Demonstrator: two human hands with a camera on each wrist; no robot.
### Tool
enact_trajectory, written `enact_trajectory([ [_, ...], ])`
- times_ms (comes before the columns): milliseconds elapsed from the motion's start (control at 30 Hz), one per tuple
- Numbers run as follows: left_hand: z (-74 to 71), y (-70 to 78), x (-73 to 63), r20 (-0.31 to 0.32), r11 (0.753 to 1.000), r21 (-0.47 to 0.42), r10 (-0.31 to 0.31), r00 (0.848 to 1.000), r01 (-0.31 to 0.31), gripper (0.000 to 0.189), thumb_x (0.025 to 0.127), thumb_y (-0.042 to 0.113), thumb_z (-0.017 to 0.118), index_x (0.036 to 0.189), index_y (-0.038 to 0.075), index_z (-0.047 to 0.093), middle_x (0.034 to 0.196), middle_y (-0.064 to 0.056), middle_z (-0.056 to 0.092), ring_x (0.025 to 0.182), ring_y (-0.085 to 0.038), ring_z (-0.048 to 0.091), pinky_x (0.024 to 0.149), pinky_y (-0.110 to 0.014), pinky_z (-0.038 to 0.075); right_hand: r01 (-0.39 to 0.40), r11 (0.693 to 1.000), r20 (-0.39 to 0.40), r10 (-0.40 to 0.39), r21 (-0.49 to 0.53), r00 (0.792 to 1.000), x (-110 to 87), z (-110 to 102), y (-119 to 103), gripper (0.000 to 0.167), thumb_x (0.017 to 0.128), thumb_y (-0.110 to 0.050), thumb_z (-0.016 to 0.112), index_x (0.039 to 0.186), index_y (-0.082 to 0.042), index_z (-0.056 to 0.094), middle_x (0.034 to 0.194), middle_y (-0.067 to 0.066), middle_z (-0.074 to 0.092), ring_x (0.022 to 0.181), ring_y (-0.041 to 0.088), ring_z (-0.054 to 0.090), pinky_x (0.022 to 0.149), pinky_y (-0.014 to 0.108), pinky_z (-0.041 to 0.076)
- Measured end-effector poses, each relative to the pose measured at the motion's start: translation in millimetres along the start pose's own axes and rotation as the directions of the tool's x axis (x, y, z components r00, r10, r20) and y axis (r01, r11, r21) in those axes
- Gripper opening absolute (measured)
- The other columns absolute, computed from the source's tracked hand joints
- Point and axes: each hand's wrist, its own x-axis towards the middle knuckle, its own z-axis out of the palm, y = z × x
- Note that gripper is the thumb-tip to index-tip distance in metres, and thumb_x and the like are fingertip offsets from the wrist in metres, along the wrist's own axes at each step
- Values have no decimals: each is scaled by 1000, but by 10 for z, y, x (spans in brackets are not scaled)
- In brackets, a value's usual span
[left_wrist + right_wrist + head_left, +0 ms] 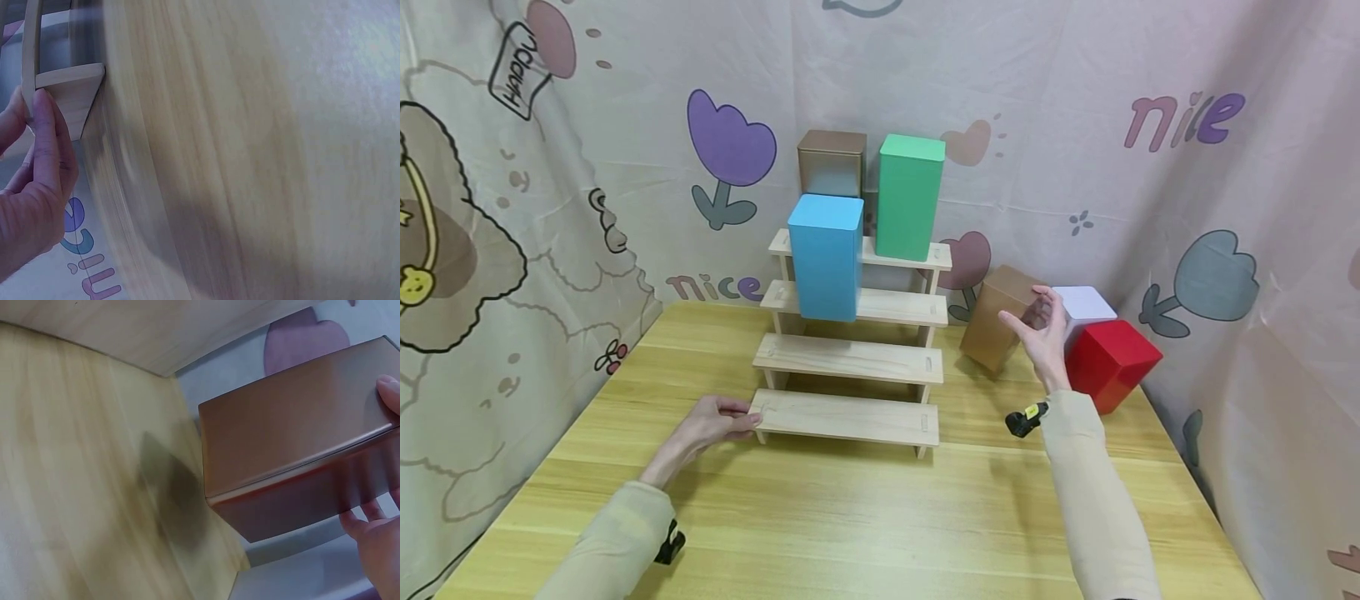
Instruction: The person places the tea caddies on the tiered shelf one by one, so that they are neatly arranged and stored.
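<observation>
My left hand (711, 421) pinches the left end of the lowest step of a pale wooden stepped rack (850, 417), thumb above and fingers below in the head view. On the right, my right hand (1045, 337) grips a brown box (992, 321) near its upper end. The right wrist view shows the thumb on one face and the fingers along another. Tilted, the box hangs beside the rack, its shadow falling on the tabletop. A blue box (826, 258) stands upright on the second-highest step. On the top step are a green box (910, 198) and another brown box (832, 162).
Behind my right hand, a white box (1084, 308) and a red box (1112, 367) sit at the table's right rear. The wooden table (820, 533) extends in front of the rack. A printed curtain (1037, 75) hangs behind and along both sides.
</observation>
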Motion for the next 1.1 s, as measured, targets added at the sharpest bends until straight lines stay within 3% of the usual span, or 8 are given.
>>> enact_trajectory([
  [133, 4, -5, -4, 2, 1000, 3, 3, 1000, -3, 51, 94, 4, 67, 130, -26, 46, 95, -8, 70, 83, -9, 70, 82, -26, 65, 4, 999, -23, -3, 42, 1000, 4, -13, -52, 68, 81, -7, 82, 139, -14, 46, 127, -3, 47, 117, 17, 48, 104, 34, 51],
  [233, 3, -11, -7, 3, 1000, 7, 5, 1000, -5, 51, 94, 5, 67, 130, -25, 46, 95, -8, 71, 84, -10, 70, 83, -26, 66, 16, 991, -35, -12, 135, 999, 18, -13, -82, 67, 80, -4, 82, 136, -17, 48, 124, -3, 48, 112, 17, 51, 93, 23, 52],
  [333, -1, -19, -5, 0, 1000, 11, 6, 1000, -6, 51, 95, 5, 67, 130, -25, 47, 95, -8, 71, 84, -10, 71, 83, -26, 66, 25, 979, -41, -17, 202, 999, 43, -19, -81, 67, 80, -2, 82, 135, -18, 48, 125, -4, 48, 113, 18, 53, 90, 19, 52],
  [500, 0, -19, -5, 0, 1000, 8, 6, 1000, -6, 50, 95, 5, 67, 129, -25, 47, 94, -7, 71, 84, -11, 71, 83, -27, 66, 42, 978, -69, -28, 203, 997, 112, -41, -9, 69, 80, -4, 82, 137, -22, 48, 129, -5, 49, 116, 18, 57, 93, 18, 54],
  [633, 4, -14, -11, -1, 1000, 9, 4, 1000, -4, 50, 94, 5, 68, 129, -25, 47, 94, -7, 71, 84, -11, 71, 83, -27, 66, 100, 978, -106, -82, 181, 991, 124, -44, -17, 69, 80, -5, 82, 138, -22, 49, 128, -6, 52, 111, 16, 59, 93, 20, 54],
  [867, 3, -15, -11, -2, 1000, 18, 3, 1000, -3, 51, 95, 6, 67, 130, -25, 46, 96, -9, 70, 85, -12, 71, 83, -27, 66, 195, 954, -134, -167, 229, 977, 112, -32, -177, 65, 81, 0, 79, 138, -17, 51, 127, -4, 54, 105, 16, 59, 89, 25, 53],
  [1100, -1, -12, -5, -3, 1000, 23, 1, 1000, -1, 52, 95, 7, 68, 130, -24, 46, 99, -12, 70, 86, -13, 71, 84, -28, 66, 265, 935, -145, -236, 235, 961, 82, -13, -339, 68, 82, -4, 79, 141, -20, 51, 132, -4, 57, 113, 18, 57, 92, 29, 52],
])
